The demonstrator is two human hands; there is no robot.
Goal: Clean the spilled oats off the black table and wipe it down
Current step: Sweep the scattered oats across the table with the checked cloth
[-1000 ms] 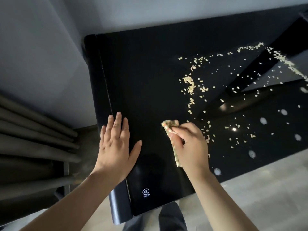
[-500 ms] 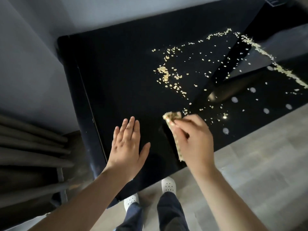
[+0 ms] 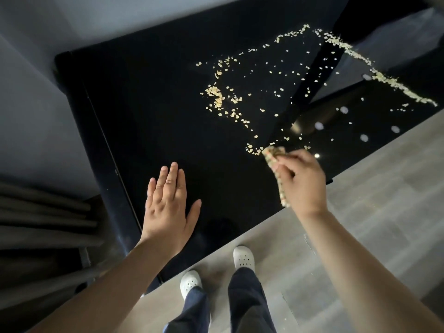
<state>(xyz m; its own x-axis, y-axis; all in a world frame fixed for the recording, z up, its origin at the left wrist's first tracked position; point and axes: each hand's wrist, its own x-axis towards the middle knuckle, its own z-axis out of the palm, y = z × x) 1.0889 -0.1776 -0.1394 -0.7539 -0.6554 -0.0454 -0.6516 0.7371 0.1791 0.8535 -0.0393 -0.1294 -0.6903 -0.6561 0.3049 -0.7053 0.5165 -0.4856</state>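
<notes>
The right hand's [image 3: 301, 183] grip is closed: fingers and thumb pinch a small folded cloth [image 3: 274, 152], its top corner poking out past the fingertips and the rest trailing down under the palm. The hand is blurred, so I cannot tell whether the cloth presses on the table [image 3: 156, 104] or skims just above it.

A little clump of oats [image 3: 216, 94] sits right against the cloth's top corner. More are scattered beyond the cloth, with a thicker patch farther off to its left and a long ridge well beyond it to the right. The left hand [image 3: 168, 203] lies flat with straight fingers, holding nothing, well to the left of the cloth. The table's edge runs just on the near side of the cloth, and past it is the floor [image 3: 384, 212].

To my eye that edge is the danger. A sweep pulled toward the body would likely carry flakes over it, and nothing is cupped there to catch them. With so narrow a wad pinched so lightly, flakes may slip round its sides or be flicked away rather than gathered. The top is glossy, so a dry pass could leave streaks, and the pale round reflections beyond the cloth might be taken for oats.
</notes>
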